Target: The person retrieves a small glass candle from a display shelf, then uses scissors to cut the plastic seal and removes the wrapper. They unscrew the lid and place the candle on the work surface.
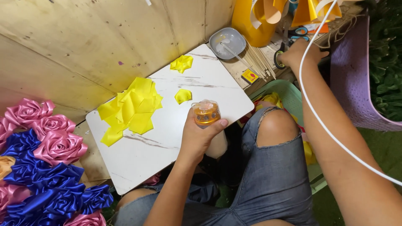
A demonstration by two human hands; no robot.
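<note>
At frame centre, an orange-filled bottle (206, 114) is gripped upright by the left hand (197, 140) over the white table (167, 138). The scissors (289, 42), upper right, are covered by the right hand (299, 54); its fingers' closure cannot be told.

Pink and blue ribbon roses (42, 163) pile at the left edge. A white board (167, 142) carries folded yellow ribbon pieces (130, 109). Behind it sit a grey dish (227, 42), thin wooden sticks (259, 62) and a yellow jug (251, 23).
</note>
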